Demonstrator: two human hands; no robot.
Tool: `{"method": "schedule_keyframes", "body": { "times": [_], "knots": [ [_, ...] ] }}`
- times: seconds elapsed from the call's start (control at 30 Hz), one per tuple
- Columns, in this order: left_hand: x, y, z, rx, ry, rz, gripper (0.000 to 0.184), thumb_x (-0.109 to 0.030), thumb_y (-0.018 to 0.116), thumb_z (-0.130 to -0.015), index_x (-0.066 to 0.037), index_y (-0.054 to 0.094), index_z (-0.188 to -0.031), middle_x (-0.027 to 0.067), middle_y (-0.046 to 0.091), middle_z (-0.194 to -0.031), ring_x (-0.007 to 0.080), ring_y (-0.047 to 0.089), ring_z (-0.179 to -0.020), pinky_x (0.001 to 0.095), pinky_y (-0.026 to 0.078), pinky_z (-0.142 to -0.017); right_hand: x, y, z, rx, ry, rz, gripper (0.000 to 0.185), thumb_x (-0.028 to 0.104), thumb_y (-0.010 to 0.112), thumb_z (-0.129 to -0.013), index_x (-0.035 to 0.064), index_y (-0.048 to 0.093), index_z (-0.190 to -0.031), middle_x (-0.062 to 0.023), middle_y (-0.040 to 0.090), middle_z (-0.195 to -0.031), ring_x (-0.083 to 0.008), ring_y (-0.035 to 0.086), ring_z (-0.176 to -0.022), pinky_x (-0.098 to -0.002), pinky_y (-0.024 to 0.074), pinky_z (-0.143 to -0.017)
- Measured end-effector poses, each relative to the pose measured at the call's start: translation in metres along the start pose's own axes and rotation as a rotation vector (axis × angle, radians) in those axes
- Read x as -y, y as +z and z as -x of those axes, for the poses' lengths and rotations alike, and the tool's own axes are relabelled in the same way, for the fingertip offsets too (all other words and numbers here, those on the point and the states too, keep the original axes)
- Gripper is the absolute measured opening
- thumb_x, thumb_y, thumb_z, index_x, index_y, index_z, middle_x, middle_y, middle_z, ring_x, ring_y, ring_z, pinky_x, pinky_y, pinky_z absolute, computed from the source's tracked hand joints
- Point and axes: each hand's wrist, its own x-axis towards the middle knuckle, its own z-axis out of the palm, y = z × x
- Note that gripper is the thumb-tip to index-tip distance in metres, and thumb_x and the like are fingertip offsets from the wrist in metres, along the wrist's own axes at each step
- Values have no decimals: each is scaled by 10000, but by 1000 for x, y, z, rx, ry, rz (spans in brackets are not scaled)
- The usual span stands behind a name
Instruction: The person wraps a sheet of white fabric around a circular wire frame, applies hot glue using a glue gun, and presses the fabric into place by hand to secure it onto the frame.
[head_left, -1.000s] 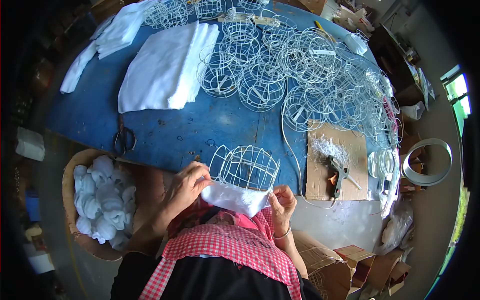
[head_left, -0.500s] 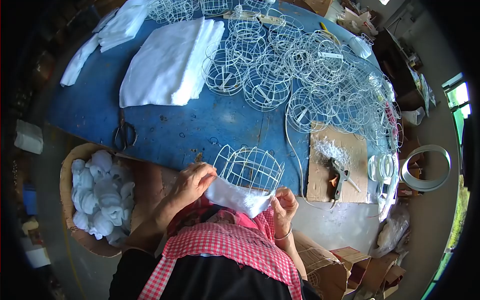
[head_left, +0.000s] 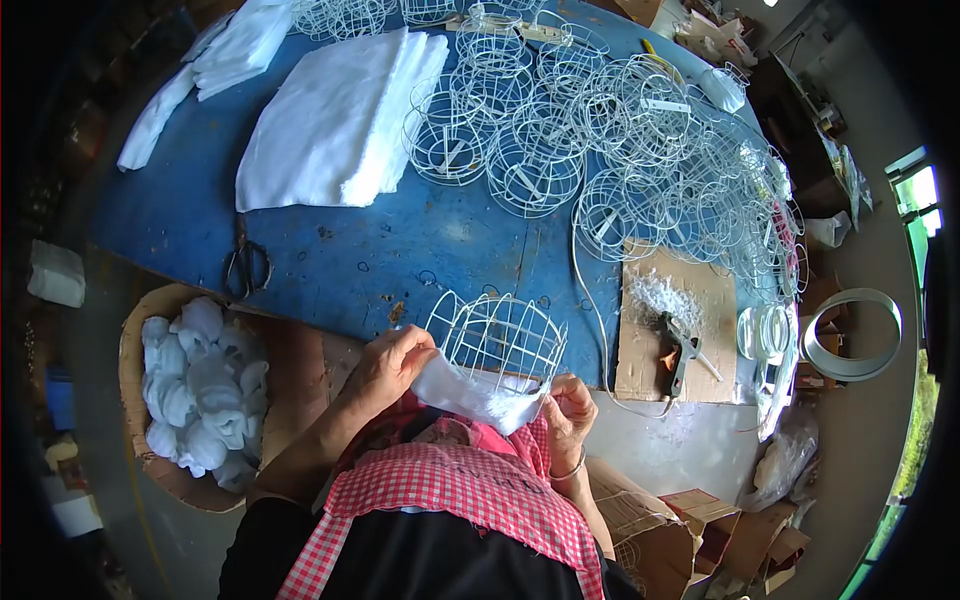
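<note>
Cardboard container [head_left: 132,395] of white bundles [head_left: 212,390]; cloth [head_left: 468,394] in grip of left hand [head_left: 390,366] and right hand [head_left: 570,408]

White is filling the middle: the wire cage frame [head_left: 500,338] and, at its six o'clock, the plush fabric strip [head_left: 470,393] are both showing it. Further toward six, the apron [head_left: 440,490] is displaying pinkish-red and white gingham over a black top [head_left: 430,560]. The tabletop [head_left: 400,255] is spreading blue — flecked with brown — toward twelve. At eleven, the folded fabric stack [head_left: 320,120] is gleaming white. The scissors [head_left: 242,262] at nine are looking black; the cardboard sheet [head_left: 635,365] near four is showing tan beneath a black glue gun [head_left: 676,378].
</note>
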Motion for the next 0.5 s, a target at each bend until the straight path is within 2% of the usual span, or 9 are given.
{"method": "schedule_keyframes", "body": {
  "times": [0.1, 0.2, 0.3, 0.33, 0.37, 0.43, 0.47, 0.5],
  "knots": [
    [0, -3, 0, 85, -37, 30, 136, -45, 638, -787, -29, 518, -848, 94, 595, -745, 279, 596, -658, 334, 466, -583, 7, 3, -2, 5, 38, -62, 196, 106, 707, -746, 29, 528, -735, -3, 536, -742, -87, 466, -696, -220, 372, -655],
    [-3, -2, -6, 102, -148, 130, 144, -30, 621, -803, -19, 496, -874, 84, 583, -703, 191, 598, -629, 295, 456, -565, 18, 8, -10, -13, 151, -132, 158, 108, 678, -785, 27, 543, -779, 8, 538, -753, -62, 463, -709, -191, 368, -647],
    [-17, -3, -14, 143, -379, 384, 159, -15, 603, -816, -13, 471, -906, 59, 560, -663, 87, 539, -607, 251, 425, -545, 29, 18, -34, -153, 34, -10, 121, 111, 628, -833, 20, 551, -854, 3, 543, -780, -58, 475, -730, -189, 382, -649],
    [-16, 0, -12, 163, -373, 401, 182, -7, 596, -817, -14, 454, -930, 38, 538, -634, 38, 470, -606, 223, 391, -527, 41, 26, -40, -304, -82, 98, 123, 112, 570, -873, 14, 559, -946, -28, 540, -815, -77, 485, -733, -218, 402, -654],
    [-21, 2, -12, 135, -379, 431, 199, -10, 599, -814, -14, 448, -944, 29, 505, -599, 40, 442, -574, 219, 372, -512, 46, 24, -38, -363, -175, 282, 205, 113, 561, -860, 18, 562, -1041, -101, 575, -940, -166, 550, -834, -276, 432, -747],
    [-21, 5, -13, 106, -365, 431, 225, -5, 593, -815, -21, 425, -963, 10, 457, -560, 40, 420, -545, 222, 360, -497, 49, 21, -33, -287, -599, 654, 329, 116, 575, -819, 34, 550, -1136, -155, 569, -1117, -281, 530, -1040, -356, 390, -899],
    [-22, 6, -14, 110, -391, 462, 248, 5, 584, -812, -23, 424, -999, -4, 449, -563, 33, 408, -541, 213, 342, -495, 53, 21, -27, -106, -553, 818, 411, 133, 592, -782, 43, 538, -1180, -142, 514, -1255, -340, 413, -1209, -429, 278, -1012],
    [-23, 7, -14, 119, -421, 494, 276, 15, 576, -808, -26, 423, -1035, -19, 441, -567, 27, 397, -537, 204, 324, -493, 56, 24, -28, 60, -522, 1010, 458, 166, 562, -811, 61, 491, -1251, -111, 463, -1320, -334, 326, -1282, -451, 193, -1050]
  ]
}}
